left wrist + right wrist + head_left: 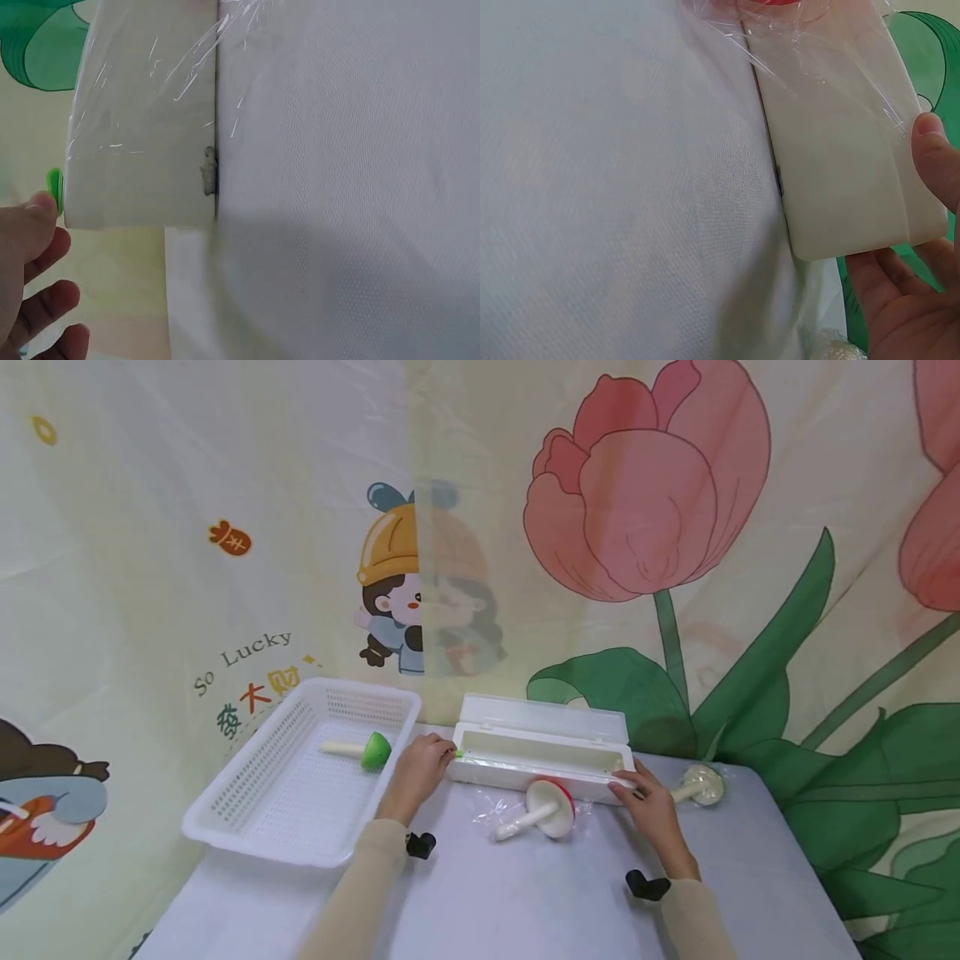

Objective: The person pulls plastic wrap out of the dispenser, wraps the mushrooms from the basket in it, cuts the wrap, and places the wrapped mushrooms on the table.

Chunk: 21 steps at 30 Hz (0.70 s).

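Observation:
A long white cling film box (487,772) lies on the table with its lid (543,714) raised. Clear film (142,112) hangs over its front face. At the box's left end my left hand (422,766) pinches a small green slider (55,182) between thumb and forefinger; the other fingers are loosely bent. My right hand (651,804) grips the right end, thumb on the top edge and fingers round the end face, as the right wrist view shows. In front of the box a toy mushroom with a red cap (553,814) lies on its side with clear film around it.
A white plastic basket (262,847) stands on the left, holding a green-capped toy mushroom (373,752). Right of the box lies a pale mushroom wrapped in film (705,785). A printed curtain (480,443) hangs behind the white-covered table (510,910).

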Available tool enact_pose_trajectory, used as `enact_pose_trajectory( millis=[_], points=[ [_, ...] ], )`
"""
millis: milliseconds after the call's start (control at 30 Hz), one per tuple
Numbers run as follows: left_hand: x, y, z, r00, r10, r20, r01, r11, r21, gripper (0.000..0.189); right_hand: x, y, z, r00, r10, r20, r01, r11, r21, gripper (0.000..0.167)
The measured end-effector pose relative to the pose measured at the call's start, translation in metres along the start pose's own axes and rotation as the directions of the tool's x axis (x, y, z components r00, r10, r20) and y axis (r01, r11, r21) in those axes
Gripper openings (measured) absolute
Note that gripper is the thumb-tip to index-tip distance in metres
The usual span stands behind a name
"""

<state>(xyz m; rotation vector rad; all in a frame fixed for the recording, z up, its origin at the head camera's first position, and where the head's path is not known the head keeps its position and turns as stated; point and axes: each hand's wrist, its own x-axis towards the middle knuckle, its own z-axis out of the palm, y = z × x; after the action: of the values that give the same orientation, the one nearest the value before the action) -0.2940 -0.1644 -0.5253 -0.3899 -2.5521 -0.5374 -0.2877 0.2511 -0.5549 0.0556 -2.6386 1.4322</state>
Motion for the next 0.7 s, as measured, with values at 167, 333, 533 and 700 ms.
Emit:
enact_pose_trajectory(
  millis=[167, 333, 533, 700],
  points=[
    [-0.002, 0.007, -0.001, 0.992, -0.123, 0.042, 0.125, 0.990, -0.062, 0.014, 0.000, -0.002, -0.003, 1.000, 0.000, 0.012, 0.000, 1.000, -0.004, 0.047],
    [-0.008, 0.026, -0.003, 0.984, -0.178, 0.003, 0.177, 0.974, -0.138, 0.031, -0.009, -0.007, -0.005, 0.995, -0.085, -0.048, 0.084, 0.996, -0.027, 0.037],
    [-0.020, 0.059, 0.000, 0.997, -0.046, -0.065, 0.030, 0.973, -0.230, 0.030, -0.026, -0.030, -0.004, 0.933, -0.312, -0.179, 0.304, 0.950, -0.067, 0.027],
    [-0.032, 0.085, 0.008, 0.995, 0.056, 0.080, -0.031, 0.957, -0.290, 0.026, -0.039, -0.045, 0.005, 0.916, -0.389, -0.096, 0.384, 0.921, -0.067, 0.028]
  ],
)
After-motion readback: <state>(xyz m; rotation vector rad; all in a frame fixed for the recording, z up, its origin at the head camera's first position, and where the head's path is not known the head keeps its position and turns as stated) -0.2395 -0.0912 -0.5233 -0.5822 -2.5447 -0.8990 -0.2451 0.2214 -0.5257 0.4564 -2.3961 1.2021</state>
